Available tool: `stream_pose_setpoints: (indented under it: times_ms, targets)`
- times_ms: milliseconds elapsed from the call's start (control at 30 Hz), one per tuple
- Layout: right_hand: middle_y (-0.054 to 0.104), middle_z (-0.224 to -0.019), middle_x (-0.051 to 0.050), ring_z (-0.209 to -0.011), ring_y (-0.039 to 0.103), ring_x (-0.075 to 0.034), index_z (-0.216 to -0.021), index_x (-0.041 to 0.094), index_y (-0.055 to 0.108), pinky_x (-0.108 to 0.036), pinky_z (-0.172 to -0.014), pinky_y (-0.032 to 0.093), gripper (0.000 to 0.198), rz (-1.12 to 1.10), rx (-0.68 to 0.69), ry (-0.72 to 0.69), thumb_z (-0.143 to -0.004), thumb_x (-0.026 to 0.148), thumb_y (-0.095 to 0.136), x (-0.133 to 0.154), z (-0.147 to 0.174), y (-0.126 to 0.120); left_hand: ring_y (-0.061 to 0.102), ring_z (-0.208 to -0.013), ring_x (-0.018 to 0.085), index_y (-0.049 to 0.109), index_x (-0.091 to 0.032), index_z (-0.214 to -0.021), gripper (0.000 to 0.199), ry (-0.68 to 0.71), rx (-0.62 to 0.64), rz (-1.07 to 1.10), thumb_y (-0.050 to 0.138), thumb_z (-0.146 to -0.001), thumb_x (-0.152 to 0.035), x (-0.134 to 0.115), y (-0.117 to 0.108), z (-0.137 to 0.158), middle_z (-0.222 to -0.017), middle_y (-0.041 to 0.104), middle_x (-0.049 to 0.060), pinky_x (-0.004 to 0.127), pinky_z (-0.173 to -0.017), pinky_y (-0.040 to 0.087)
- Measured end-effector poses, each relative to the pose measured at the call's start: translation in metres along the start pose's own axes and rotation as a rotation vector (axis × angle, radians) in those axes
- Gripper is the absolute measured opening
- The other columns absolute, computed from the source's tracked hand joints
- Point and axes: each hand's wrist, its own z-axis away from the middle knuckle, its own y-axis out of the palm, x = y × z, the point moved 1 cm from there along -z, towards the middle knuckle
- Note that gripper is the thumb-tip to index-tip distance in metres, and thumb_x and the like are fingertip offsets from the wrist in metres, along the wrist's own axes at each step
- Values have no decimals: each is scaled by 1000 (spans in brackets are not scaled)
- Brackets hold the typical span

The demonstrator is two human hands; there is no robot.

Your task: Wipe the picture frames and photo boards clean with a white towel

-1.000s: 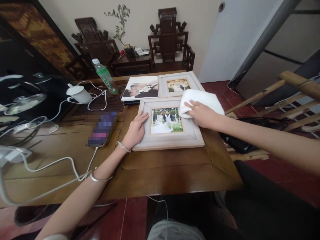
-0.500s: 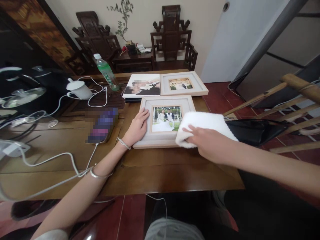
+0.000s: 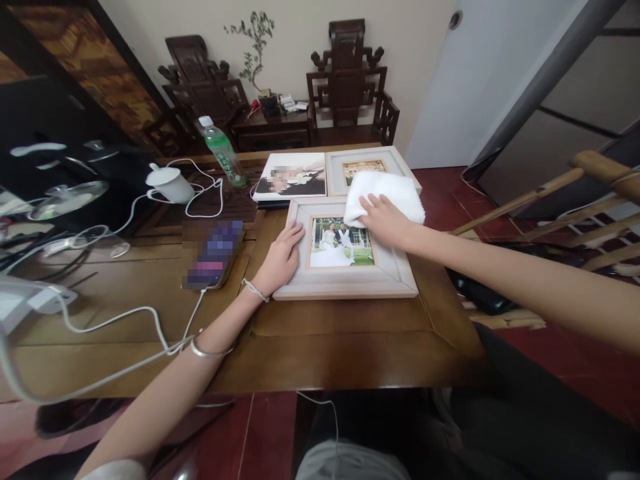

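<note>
A folded white towel (image 3: 389, 189) is gripped in the right hand (image 3: 386, 221) and has been shifted from the near right corner of the nearer wedding-photo frame (image 3: 345, 288) to its far right one, so the near corner is now exposed. Left of that grip, the frame's left edge is touched by the left hand (image 3: 281, 261), fingers extended. Under the towel, the frame is laid flat, long axis left to right, its photo (image 3: 336, 253) with its foot turned toward the near edge of the table (image 3: 345, 347).
</note>
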Motion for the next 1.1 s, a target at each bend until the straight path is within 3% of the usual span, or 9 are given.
stream_pose_setpoints:
  times_ms: [133,300,433,600,700,800,933,1100]
  targets:
    - [58,-127,-22,-113,52,-33,-107,10,72,-40,-88,39,33,-60,114,-77,-84,6,48,29,32,-16,37,-140,27,58,-9,-129,47,11,-17,-1,39,-85,-11,2,1,0,-141,53,14,47,-119,30]
    - [67,-102,-16,-90,60,-26,-96,13,73,-35,-74,43,29,-292,248,-173,-75,2,56,57,85,-63,37,-141,25,58,-14,-129,49,10,-22,0,39,-84,-9,3,3,0,-141,54,9,47,-119,30]
    - [69,-101,-14,-87,63,-26,-97,15,72,-35,-70,45,30,-484,236,-258,-75,4,53,75,101,-81,36,-141,26,57,-14,-130,49,11,-15,-7,39,-84,-9,3,2,0,-142,53,10,48,-119,30]
    - [57,-133,-18,-115,57,-31,-121,14,63,-39,-82,49,54,-436,123,-219,-73,-5,47,65,79,-55,37,-141,26,57,-12,-129,49,11,-10,-17,39,-84,-9,5,2,0,-141,54,11,47,-119,29]
    - [34,-154,-17,-137,37,-35,-137,15,51,-48,-99,42,72,-304,64,-167,-72,-12,42,37,49,-31,37,-141,26,58,-12,-129,49,11,-15,-5,39,-84,-9,5,2,0,-141,54,11,49,-118,30]
    - [19,-160,-14,-144,22,-37,-139,15,51,-57,-108,31,66,-172,-64,-67,-78,-10,41,9,19,-13,37,-141,27,58,-12,-129,48,20,-17,-2,39,-84,-9,5,2,1,-141,54,12,49,-118,31]
    - [28,-157,-15,-141,26,-40,-131,15,59,-58,-109,27,53,-88,-66,-61,-84,-4,43,2,-1,4,39,-140,27,59,-11,-128,47,20,-28,-8,38,-85,-10,4,2,1,-140,55,13,48,-117,32]
    - [38,-151,-18,-132,39,-42,-129,15,61,-55,-101,35,52,-93,64,-125,-80,0,49,30,23,-7,38,-140,26,58,-12,-128,48,17,-26,-3,39,-85,-9,5,2,1,-141,54,12,48,-118,31]
